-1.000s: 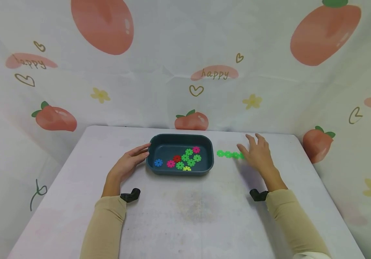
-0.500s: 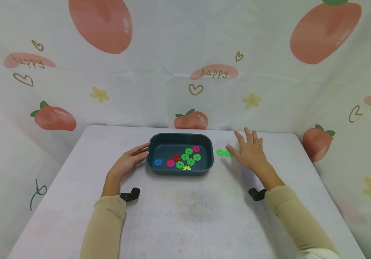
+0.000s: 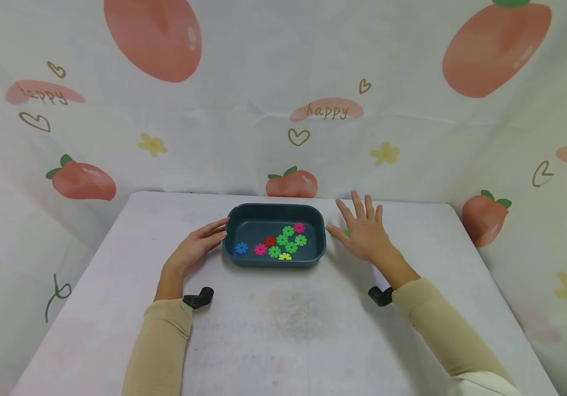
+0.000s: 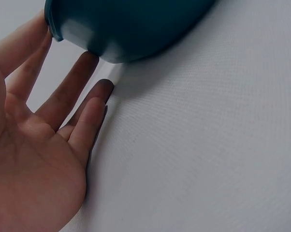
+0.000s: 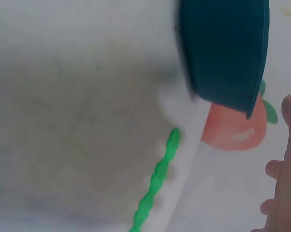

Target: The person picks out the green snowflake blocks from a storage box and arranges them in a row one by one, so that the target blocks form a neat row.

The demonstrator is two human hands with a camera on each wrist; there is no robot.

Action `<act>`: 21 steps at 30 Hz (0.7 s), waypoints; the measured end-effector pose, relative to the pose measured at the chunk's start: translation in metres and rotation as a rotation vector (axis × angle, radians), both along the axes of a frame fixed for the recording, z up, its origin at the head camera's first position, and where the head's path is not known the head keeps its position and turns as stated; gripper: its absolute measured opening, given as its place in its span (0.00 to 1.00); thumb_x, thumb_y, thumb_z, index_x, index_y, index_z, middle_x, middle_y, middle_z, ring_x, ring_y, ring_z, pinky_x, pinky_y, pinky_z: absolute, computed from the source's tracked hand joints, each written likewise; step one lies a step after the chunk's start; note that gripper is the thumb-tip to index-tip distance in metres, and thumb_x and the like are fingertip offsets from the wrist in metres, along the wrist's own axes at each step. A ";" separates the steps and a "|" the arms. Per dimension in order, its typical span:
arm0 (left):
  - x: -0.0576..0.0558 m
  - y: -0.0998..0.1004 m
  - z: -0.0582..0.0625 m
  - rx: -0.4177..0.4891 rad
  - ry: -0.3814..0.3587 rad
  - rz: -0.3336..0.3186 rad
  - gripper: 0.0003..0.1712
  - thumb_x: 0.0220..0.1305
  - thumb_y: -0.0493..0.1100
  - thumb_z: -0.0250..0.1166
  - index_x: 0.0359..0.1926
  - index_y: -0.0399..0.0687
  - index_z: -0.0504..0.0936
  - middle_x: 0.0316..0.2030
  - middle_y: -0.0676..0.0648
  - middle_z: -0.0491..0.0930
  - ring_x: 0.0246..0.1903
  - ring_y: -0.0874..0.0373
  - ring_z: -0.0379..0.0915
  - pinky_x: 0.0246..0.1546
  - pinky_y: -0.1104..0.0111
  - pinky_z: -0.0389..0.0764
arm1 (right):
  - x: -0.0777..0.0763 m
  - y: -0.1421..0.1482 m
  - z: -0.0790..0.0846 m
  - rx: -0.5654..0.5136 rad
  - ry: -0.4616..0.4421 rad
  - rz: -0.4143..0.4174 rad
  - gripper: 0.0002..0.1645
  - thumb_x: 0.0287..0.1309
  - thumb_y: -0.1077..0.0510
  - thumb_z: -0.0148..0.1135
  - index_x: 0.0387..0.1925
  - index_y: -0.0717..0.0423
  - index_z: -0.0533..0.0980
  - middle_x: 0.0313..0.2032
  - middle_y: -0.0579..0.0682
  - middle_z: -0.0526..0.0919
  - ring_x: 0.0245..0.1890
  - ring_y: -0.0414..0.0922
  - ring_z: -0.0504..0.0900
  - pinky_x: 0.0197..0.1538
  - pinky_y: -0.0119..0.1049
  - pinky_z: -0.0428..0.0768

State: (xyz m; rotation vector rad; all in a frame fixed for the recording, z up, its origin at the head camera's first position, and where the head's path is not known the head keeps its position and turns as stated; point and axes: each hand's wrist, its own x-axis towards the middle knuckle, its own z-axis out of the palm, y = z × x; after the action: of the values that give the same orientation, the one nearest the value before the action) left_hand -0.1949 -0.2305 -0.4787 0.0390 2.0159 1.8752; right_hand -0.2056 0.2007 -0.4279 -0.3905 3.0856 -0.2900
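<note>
A dark teal tray (image 3: 276, 264) holds several notched plastic discs: green ones (image 3: 282, 240), a blue disc (image 3: 241, 248), a red disc (image 3: 270, 241), pink ones (image 3: 261, 249) and a yellow disc (image 3: 285, 256). My left hand (image 3: 194, 250) touches the tray's left end with extended fingertips, also seen against its wall in the left wrist view. Right of the tray, a row of green discs (image 5: 157, 179) lies on the table. Above that row hovers my right hand (image 3: 365, 234), fingers spread and holding nothing. It hides most of the row in the head view.
The white table (image 3: 293, 341) has a faint stain near its middle. Behind it hangs a cloth backdrop (image 3: 244, 148) with printed fruit, close to the table's back edge. A black wrist device (image 3: 199, 298) sits at each sleeve cuff.
My right hand has moved left along the green row toward the tray, its fingers spreading wider and covering more of the row. The left hand and tray have stayed put.
</note>
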 end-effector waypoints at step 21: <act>-0.001 0.000 0.000 0.001 -0.013 0.020 0.35 0.73 0.51 0.64 0.77 0.57 0.65 0.79 0.44 0.57 0.80 0.50 0.49 0.82 0.53 0.49 | 0.001 -0.046 0.002 0.065 0.022 0.159 0.50 0.69 0.25 0.45 0.82 0.41 0.48 0.83 0.58 0.37 0.82 0.66 0.34 0.77 0.74 0.35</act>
State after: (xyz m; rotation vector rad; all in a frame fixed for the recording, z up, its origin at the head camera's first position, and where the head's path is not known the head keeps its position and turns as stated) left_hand -0.1962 -0.2309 -0.4790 0.0062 2.0136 1.8844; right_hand -0.2042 0.1548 -0.4260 -0.6353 3.0515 -0.1824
